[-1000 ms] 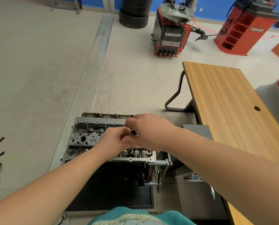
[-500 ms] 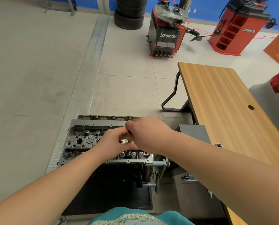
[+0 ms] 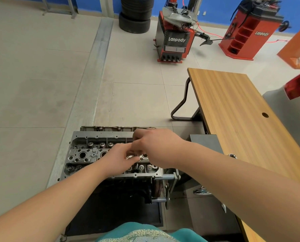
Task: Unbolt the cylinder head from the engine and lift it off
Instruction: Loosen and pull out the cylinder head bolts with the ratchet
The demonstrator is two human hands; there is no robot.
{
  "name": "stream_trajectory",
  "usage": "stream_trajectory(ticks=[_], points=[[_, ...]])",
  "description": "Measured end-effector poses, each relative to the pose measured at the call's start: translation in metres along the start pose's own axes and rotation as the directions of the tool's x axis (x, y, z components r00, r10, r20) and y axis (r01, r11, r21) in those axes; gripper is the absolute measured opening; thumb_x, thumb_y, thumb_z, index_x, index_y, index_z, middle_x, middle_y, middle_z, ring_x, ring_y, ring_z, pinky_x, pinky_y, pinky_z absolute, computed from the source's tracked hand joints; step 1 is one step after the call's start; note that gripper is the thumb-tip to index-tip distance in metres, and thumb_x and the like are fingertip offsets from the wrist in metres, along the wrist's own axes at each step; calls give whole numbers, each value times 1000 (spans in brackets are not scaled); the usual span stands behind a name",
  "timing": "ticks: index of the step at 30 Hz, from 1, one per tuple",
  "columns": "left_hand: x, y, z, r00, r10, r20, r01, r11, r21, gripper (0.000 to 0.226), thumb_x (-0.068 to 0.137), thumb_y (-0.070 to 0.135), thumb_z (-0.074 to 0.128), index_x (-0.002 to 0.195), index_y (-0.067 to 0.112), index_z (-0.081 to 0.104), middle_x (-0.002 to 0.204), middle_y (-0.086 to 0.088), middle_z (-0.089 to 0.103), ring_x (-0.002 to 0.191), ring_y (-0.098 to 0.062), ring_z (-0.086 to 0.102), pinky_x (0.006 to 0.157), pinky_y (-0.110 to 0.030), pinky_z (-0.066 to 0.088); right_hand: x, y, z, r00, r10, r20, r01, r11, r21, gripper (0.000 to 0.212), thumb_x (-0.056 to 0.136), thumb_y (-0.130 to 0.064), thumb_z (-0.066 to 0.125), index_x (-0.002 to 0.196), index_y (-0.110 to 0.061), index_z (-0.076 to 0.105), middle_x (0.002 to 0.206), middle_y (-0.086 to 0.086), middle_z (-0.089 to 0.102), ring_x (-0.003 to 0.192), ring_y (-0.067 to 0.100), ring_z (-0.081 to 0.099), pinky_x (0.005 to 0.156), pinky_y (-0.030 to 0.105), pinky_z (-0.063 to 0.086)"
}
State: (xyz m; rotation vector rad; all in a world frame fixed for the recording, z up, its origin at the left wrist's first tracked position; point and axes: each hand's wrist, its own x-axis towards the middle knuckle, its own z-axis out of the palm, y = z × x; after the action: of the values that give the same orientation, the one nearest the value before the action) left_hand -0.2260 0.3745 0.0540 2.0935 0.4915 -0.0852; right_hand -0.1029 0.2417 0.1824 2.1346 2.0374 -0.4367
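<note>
Cylinder head (image 3: 86,154): grey cast metal, valve springs and bolt wells exposed, seated on engine (image 3: 124,194) low on floor, near centre of view. Long axis left to right. Directly below both hands, which meet over right-hand half.
Left hand (image 3: 117,158): fingers curled, tips at a well in the middle row; held item, if any, hidden. Grip undetermined.
Right hand (image 3: 154,147): fingers bunched downward just beside left hand, touching it; whether pinching a bolt cannot be told. Nearer to right end of head.
Judged step: bolt removal, head not yet lifted.
Edges: stand bracket (image 3: 170,187) tight against right end; desk (image 3: 241,119) further right.
Open room: bare floor (image 3: 32,84) left and far side.
</note>
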Motion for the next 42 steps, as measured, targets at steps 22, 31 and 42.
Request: stream_trajectory(ticks=[22,31,42], points=[[1,3,-5,998,59,-6,-60,997,-47,29,87,23,82,77,46,68,81,33,68,78,11,63,66,-7,48,9,-12,-1,998,47,-35,-49,997,-60,30,95,-13,62,122,-26,59,104,-1,52,85,24,57,60,36,49],[5,1,-7,997,77,-17,-75,994,74,39,82,26,85,64,54,64,72,37,64,70,15,59,60,-5,42,15,-15,2,982,161,-101,-165,986,-34,25,107,-44,49,108,-20,56,83,1,59,73,28,61,52,31,38],[5,-1,-6,997,81,-18,-81,996,37,38,81,26,84,63,53,64,69,30,64,64,8,57,59,-8,42,12,-17,-2,980,199,-21,-199,980,-3,36,105,-54,48,118,-23,58,90,1,59,86,28,66,65,36,50]])
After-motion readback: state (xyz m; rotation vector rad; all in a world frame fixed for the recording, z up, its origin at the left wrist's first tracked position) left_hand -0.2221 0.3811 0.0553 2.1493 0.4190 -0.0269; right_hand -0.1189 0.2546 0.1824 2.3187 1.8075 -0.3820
